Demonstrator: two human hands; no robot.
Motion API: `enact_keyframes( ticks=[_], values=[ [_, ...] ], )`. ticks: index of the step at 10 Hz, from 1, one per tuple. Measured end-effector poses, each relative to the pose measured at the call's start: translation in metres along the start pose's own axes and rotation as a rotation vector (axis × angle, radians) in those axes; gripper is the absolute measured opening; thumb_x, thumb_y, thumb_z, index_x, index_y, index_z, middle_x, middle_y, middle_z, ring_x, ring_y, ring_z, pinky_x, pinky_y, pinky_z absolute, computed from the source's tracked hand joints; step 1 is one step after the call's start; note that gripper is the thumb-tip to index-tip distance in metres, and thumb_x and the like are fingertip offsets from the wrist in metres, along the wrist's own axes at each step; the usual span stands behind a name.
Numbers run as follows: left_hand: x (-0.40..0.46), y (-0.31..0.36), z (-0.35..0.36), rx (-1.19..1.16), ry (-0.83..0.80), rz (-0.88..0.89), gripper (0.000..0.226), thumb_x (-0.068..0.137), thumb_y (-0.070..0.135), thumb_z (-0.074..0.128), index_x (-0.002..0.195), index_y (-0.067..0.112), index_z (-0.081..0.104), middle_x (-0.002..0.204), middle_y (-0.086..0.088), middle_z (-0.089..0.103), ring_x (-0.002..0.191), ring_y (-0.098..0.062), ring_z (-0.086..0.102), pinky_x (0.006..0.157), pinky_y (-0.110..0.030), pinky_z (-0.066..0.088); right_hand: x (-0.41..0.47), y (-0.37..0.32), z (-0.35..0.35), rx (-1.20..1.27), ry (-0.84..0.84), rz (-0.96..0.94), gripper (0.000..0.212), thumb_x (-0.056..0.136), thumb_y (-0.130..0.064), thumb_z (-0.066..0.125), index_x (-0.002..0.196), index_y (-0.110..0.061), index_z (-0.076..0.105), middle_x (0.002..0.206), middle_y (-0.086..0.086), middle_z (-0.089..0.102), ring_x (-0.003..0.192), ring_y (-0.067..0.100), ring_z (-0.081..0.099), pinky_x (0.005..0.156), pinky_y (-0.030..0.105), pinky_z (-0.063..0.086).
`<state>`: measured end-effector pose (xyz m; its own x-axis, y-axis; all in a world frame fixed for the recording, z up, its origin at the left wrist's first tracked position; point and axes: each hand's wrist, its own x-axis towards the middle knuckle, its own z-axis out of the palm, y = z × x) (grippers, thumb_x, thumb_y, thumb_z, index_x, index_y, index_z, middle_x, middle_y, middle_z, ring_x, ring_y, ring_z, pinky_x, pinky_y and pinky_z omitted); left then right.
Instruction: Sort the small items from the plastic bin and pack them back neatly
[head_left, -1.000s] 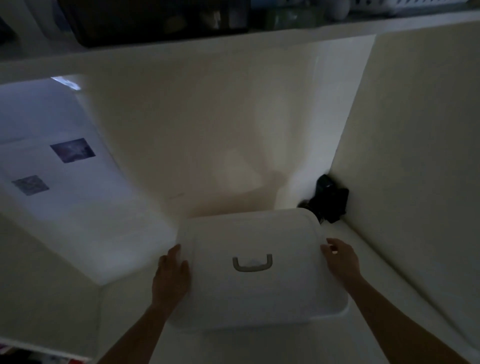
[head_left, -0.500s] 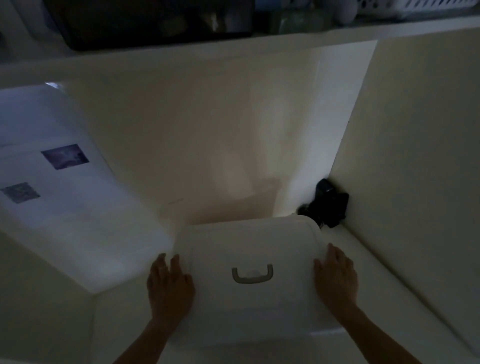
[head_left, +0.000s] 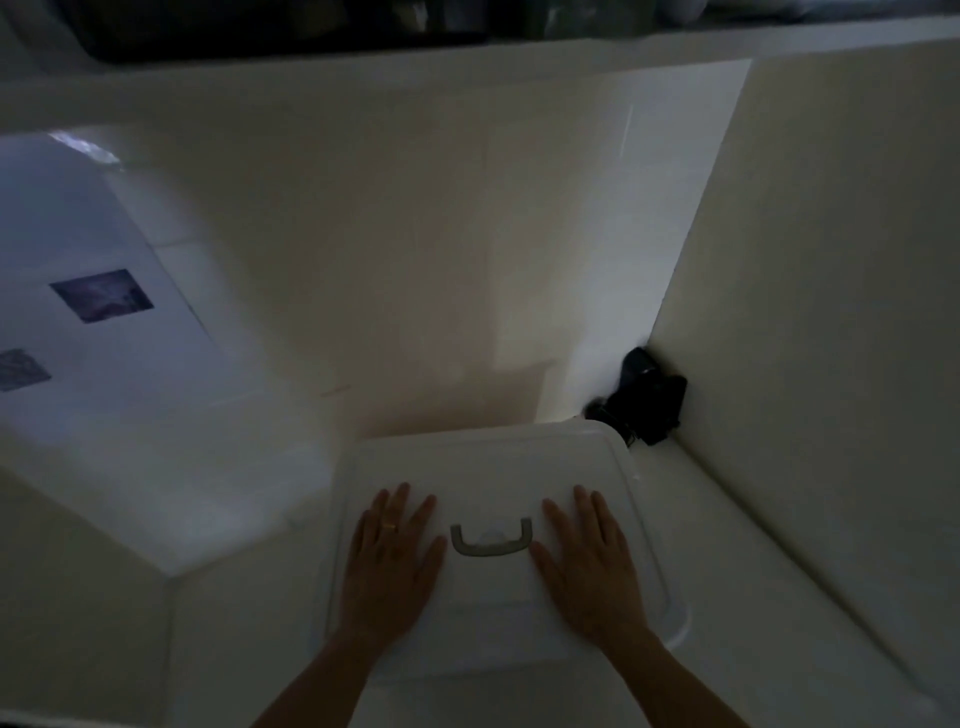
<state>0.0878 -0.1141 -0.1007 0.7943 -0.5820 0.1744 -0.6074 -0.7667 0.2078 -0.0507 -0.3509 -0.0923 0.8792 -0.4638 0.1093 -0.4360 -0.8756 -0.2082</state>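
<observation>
A white plastic bin (head_left: 483, 467) with its lid on stands in a dim white shelf compartment, close to the back wall. A grey handle (head_left: 491, 543) lies flat in the middle of the lid. My left hand (head_left: 389, 566) lies flat on the lid just left of the handle, fingers straight, a ring on one finger. My right hand (head_left: 589, 566) lies flat on the lid just right of the handle. The bin's contents are hidden under the lid.
A dark object (head_left: 647, 397) sits in the back right corner, just behind the bin. The compartment's right wall (head_left: 831, 312) rises close by. To the left lies a white sheet (head_left: 104, 322) with two dark squares. A shelf board (head_left: 467, 57) runs overhead.
Both hands have moved from the bin's left and right sides onto the top of the lid, beside the handle. The bin now sits a little farther back.
</observation>
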Motion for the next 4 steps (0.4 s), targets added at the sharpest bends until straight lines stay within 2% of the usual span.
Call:
enact_keyframes(
  ticks=[2,3,4],
  values=[
    [-0.003,0.0,0.001,0.019,-0.023,-0.018,0.058,0.099,0.057,0.026,0.152,0.033,0.033,0.164,0.0,0.02,0.152,-0.024,0.015,0.119,-0.045,0.023,-0.002,-0.002,-0.002,0.005,-0.027,0.021,0.061,0.093,-0.067,0.027,0.144,-0.036,0.041,0.16,0.009,0.026,0.149,0.03,0.019,0.118,0.042,0.025],
    [-0.003,0.0,0.001,0.025,-0.004,-0.005,0.058,0.099,0.057,0.025,0.152,0.033,0.034,0.163,-0.002,0.022,0.151,-0.025,0.017,0.119,-0.045,0.023,0.002,-0.005,-0.011,0.074,-0.048,0.041,0.061,0.089,-0.069,0.032,0.138,-0.036,0.048,0.155,0.008,0.035,0.145,0.03,0.026,0.114,0.042,0.03],
    [-0.002,0.001,-0.002,0.001,-0.012,0.004,0.061,0.099,0.06,0.018,0.151,0.034,0.036,0.162,-0.002,0.024,0.151,-0.026,0.019,0.119,-0.046,0.024,0.016,-0.024,-0.047,0.322,0.019,0.13,0.051,0.089,-0.062,0.05,0.131,-0.031,0.054,0.143,0.001,0.047,0.134,0.023,0.041,0.106,0.037,0.04]
  ],
)
